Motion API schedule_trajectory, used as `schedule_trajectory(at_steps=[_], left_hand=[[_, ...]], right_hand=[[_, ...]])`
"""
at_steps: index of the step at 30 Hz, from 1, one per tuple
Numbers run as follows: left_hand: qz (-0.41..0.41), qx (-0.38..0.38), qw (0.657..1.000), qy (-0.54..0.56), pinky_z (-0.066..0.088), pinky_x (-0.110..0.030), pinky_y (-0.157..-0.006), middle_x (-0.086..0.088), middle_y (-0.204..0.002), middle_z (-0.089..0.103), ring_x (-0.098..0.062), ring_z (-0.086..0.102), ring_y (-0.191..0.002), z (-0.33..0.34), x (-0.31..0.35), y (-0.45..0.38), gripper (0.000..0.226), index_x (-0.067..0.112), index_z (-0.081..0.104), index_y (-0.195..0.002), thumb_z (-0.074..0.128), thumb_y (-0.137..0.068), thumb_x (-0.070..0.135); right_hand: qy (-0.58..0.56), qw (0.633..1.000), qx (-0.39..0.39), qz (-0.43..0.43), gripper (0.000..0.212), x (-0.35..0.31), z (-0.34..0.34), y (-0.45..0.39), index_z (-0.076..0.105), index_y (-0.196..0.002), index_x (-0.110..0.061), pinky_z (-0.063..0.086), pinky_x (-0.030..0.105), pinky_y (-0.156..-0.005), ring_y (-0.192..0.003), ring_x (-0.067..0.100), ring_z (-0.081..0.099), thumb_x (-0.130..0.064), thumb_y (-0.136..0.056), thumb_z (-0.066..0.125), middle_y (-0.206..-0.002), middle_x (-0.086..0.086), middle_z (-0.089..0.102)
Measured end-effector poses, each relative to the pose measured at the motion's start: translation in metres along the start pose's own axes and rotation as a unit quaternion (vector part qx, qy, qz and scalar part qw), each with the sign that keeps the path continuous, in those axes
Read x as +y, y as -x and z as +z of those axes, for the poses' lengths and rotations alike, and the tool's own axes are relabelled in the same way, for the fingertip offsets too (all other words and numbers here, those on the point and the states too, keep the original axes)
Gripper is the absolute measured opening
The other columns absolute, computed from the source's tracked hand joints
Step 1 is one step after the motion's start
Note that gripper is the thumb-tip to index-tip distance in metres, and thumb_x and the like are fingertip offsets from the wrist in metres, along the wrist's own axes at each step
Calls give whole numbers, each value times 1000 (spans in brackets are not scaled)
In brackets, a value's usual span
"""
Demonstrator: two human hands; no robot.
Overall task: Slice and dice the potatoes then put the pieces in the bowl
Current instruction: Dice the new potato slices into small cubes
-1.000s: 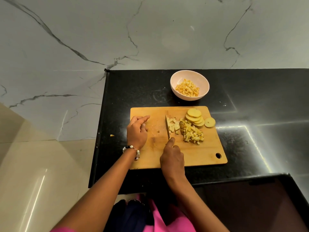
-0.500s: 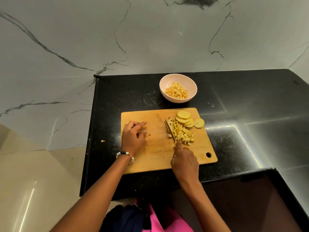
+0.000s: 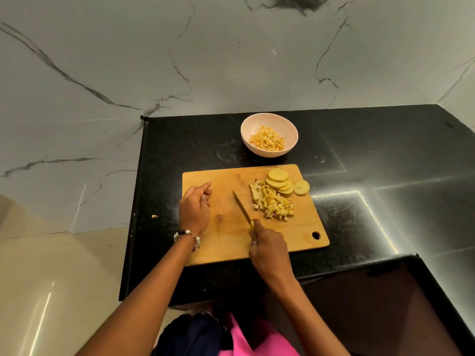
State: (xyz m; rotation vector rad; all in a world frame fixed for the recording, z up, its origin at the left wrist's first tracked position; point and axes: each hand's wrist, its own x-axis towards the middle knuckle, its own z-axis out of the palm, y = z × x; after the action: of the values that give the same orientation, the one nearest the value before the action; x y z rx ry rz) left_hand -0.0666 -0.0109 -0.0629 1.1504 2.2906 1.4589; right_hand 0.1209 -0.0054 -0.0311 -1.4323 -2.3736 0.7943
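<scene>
We saw the right hand [image 3: 270,249] gripping a knife [image 3: 243,208], blade pointing to eleven o'clock on the cutting board [image 3: 231,242]. Diced potato [image 3: 273,205] lay at its two o'clock, with slices [image 3: 280,181] beyond. The left hand [image 3: 194,209] rested loosely curled, holding nothing. The bowl [image 3: 269,134] sat at twelve.

board [image 3: 226,242] centre of counter [image 3: 385,227] | bowl [image 3: 288,129] at 12 o'clock behind board | diced pile [image 3: 273,204] on board toward 2 | slices [image 3: 279,181] at its 12 | knife [image 3: 241,206] at pile's 9
</scene>
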Motion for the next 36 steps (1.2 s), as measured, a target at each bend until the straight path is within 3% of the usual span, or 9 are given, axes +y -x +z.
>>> schedule_trajectory(at_steps=[5,7,10,14,17,22,27,31,36], left_hand=[[2,9,1000,-10,52,-24,-80,-4,-99,67,-11,62,-88,2,5,3,31,8,67,-114,50,-90,-3],[-11,20,1000,-9,50,-20,-81,-5,-103,67,-9,61,-89,4,8,2,29,8,67,-114,52,-91,0],[-12,31,999,-5,53,-31,-83,-4,-102,67,-11,60,-89,8,19,1,30,11,67,-113,53,-90,0],[197,-56,978,-49,47,-32,-73,-3,-95,60,-19,52,-88,21,44,6,55,25,66,-116,49,-81,-13],[287,-99,944,-132,40,-34,-75,-3,-104,59,-23,50,-95,34,61,9,62,35,66,-116,43,-77,-7],[242,-57,938,-243,35,-36,-75,-1,-102,61,-24,54,-94,56,58,7,49,32,70,-108,72,-70,1],[193,-20,958,-211,31,-36,-75,-4,-96,65,-26,59,-90,74,69,-7,44,18,71,-108,66,-72,-6],[193,-97,965,-146,29,-33,-78,-1,-99,68,-22,61,-94,98,89,-21,29,18,71,-109,65,-83,8],[73,-193,945,-253,30,-39,-97,-2,-126,56,-21,46,-118,123,111,-38,40,23,57,-128,53,-92,40]], right_hand=[[-35,997,54,41,38,19,-21,-7,53,-133,-10,49,42,-79,-95,35,62,-17,-95,48,-103,16,68],[-74,994,64,58,37,21,-28,-8,55,-131,-11,48,35,-85,-102,30,61,-20,-95,51,-112,13,67],[-87,991,93,50,38,23,-41,-14,55,-131,-17,46,30,-79,-99,24,62,-24,-95,54,-112,7,68],[83,991,106,-19,39,32,-58,-21,51,-134,-33,33,32,-57,-84,28,57,-32,-95,53,-89,6,60],[145,980,107,-88,43,44,-65,-25,63,-121,-30,31,32,-53,-69,30,56,-22,-80,73,-74,6,54],[153,977,124,-87,44,64,-82,-26,66,-117,-34,34,36,-59,-73,24,54,-20,-76,77,-74,-2,53],[-24,994,99,29,40,82,-95,-34,59,-126,-29,47,44,-77,-89,25,58,-29,-87,66,-84,1,59],[-119,985,105,71,38,92,-96,-49,62,-124,-13,50,37,-90,-105,22,63,-28,-89,65,-111,8,69],[-172,976,108,80,31,96,-102,-65,65,-119,-10,50,29,-86,-102,17,64,-24,-91,63,-108,6,70]])
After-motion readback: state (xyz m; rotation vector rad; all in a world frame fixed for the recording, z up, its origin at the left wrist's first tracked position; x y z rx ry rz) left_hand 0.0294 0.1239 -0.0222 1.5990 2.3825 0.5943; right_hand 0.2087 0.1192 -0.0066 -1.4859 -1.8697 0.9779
